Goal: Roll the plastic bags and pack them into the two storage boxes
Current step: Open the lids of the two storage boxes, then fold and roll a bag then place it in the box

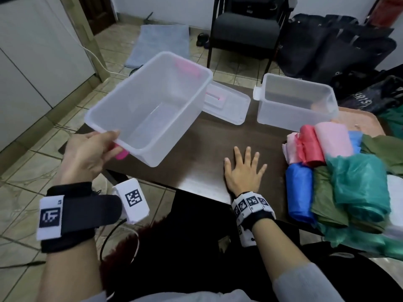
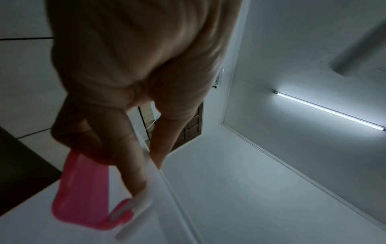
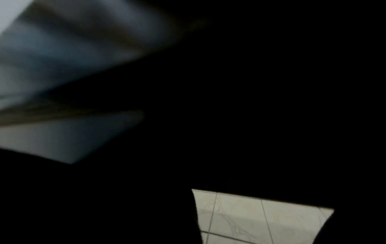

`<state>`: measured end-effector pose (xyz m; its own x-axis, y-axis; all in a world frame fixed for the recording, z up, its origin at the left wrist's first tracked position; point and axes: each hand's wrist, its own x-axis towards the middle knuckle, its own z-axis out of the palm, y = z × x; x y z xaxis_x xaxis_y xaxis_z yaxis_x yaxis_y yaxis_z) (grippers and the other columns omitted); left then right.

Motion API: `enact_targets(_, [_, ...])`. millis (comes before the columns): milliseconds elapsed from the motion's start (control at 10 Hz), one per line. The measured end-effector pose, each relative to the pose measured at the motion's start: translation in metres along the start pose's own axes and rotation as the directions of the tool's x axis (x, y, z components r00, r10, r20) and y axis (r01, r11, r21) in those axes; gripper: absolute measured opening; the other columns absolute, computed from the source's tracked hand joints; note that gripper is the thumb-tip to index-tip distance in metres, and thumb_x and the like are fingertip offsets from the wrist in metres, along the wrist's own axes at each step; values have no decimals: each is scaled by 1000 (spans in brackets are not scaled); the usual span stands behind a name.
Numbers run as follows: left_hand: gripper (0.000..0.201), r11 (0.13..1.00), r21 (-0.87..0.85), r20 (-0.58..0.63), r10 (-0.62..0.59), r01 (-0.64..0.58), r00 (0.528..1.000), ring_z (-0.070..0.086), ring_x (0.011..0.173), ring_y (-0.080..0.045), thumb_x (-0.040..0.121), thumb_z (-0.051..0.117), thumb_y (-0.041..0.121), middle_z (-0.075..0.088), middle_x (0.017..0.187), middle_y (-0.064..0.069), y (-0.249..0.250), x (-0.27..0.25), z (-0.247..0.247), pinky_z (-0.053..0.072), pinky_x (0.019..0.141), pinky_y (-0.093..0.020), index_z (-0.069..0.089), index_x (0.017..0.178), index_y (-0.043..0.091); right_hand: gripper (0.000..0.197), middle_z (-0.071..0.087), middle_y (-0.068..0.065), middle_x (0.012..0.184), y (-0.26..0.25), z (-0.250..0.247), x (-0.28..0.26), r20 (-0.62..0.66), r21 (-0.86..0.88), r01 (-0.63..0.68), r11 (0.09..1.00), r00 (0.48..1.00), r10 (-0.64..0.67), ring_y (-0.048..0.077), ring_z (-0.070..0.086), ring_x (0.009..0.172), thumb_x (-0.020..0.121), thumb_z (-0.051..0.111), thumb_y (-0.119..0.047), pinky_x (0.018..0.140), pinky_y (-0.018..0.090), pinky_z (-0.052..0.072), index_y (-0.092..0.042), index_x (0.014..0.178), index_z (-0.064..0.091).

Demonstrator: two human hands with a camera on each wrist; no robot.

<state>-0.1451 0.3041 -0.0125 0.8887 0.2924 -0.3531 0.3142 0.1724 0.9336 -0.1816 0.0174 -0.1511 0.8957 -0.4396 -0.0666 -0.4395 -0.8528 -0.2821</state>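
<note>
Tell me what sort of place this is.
Probably a room in a home: tiled floor, a low dark table and a black chair, with a mat by a wooden door.

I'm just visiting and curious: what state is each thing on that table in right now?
Left hand: grips the lifted box's rim.
Lifted box: empty, tilted, held off the table.
Second box: upright, lidless.
Lid: lying on the table.
Bags: rolled, piled, unpacked.
Right hand: flat on the table.

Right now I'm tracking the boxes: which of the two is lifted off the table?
The storage box with the pink latch, tilted in the air, gripped at its rim by the left hand. The other box stands on the table.
</note>
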Motion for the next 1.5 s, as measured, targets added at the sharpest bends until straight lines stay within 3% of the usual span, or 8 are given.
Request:
enact_targets(300, [37,990,59,-22,-126,127,992,59,93,-19,92,52,-2,55,96,-10,-10,-11,11,54,54,-18,41,125,-14,57,2,-1,160,0,-1,-1,3,3,-5,1000,1000,5,26,-5,146,97,23,-53,114,54,-5,-34,150,15])
enact_targets(500, [35,995,49,-58,-80,83,995,56,106,-25,93,50,-5,50,117,-17,-12,-18,18,53,82,-32,43,126,-12,57,3,-1,160,-1,-1,-1,2,7,-11,1000,1000,11,26,-5,146,97,23,-53,115,54,-5,-34,150,14])
enact_targets(700, [35,973,226,-32,-45,51,998,63,95,-22,91,61,16,58,110,-16,-6,-8,-1,54,74,-23,51,116,-7,57,2,-1,160,-2,-2,-2,5,-1,-11,1000,1000,11,26,-6,146,97,23,-54,115,54,-5,-34,150,14])
enact_targets(800, [48,885,461,-89,123,-68,988,61,96,-34,82,64,38,56,90,-14,5,-13,-5,47,95,-47,53,103,-3,58,2,-1,160,-2,-2,-2,4,-3,-10,1000,1000,10,26,-6,146,97,23,-54,115,54,-5,-35,150,13])
enact_targets(900, [66,718,633,26,354,-290,935,54,113,-26,79,57,52,51,130,-2,22,-46,21,43,99,-47,43,135,21,58,2,-1,160,-2,-2,-2,15,3,-7,1000,1000,7,26,-7,146,97,23,-54,115,54,-6,-34,150,13])
enact_targets(1000, [43,598,617,331,393,-512,858,49,120,-14,92,55,33,50,132,6,4,-67,85,36,100,-32,47,132,21,56,-2,-1,160,1,-10,2,111,78,-12,997,994,4,24,-11,146,98,24,-52,113,52,-10,-35,150,14])
enact_targets(1200, [62,347,704,674,-50,-620,737,16,143,-30,97,39,45,19,153,-20,-104,-50,179,14,116,-37,28,145,8,37,51,15,135,20,-61,11,-94,415,1,910,995,41,27,40,130,92,46,-8,111,31,21,-4,129,53])
enact_targets(1500, [80,63,778,621,-231,-626,749,-25,141,-30,96,30,56,-28,153,-13,-152,-51,195,-11,113,-51,-10,150,13,52,35,14,137,90,-176,-3,-497,258,-511,820,657,566,33,32,127,81,50,-8,98,43,31,-14,132,42])
